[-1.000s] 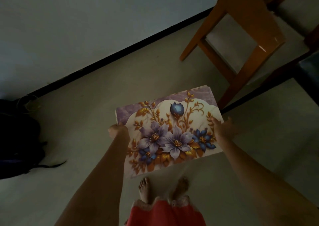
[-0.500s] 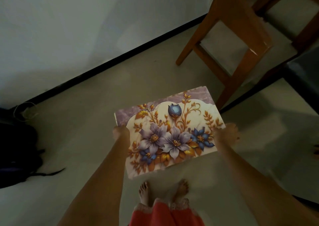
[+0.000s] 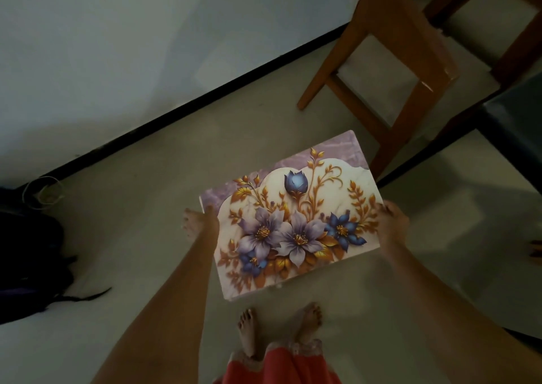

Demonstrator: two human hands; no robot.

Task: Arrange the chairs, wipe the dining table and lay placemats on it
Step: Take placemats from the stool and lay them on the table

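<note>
I hold a floral placemat (image 3: 293, 222) flat in front of me, above the floor; it looks like a thin stack, white and purple with blue and gold flowers. My left hand (image 3: 199, 222) grips its left edge, thumb on top. My right hand (image 3: 391, 225) grips its right edge, fingers curled over the rim. A wooden chair (image 3: 393, 49) with a pale seat stands beyond the placemat at the upper right. The dark dining table edge (image 3: 516, 128) shows at the right.
A white wall with a black skirting board (image 3: 205, 96) runs diagonally across the back. A dark bag (image 3: 26, 254) and a coiled white cable (image 3: 44, 193) lie on the floor at the left. My bare feet (image 3: 278, 331) stand below the placemat. A second chair (image 3: 492, 19) sits top right.
The view has shifted so the chair and table sit further into frame at the right. The placemat stays gripped in both hands, at nearly the same place before me.
</note>
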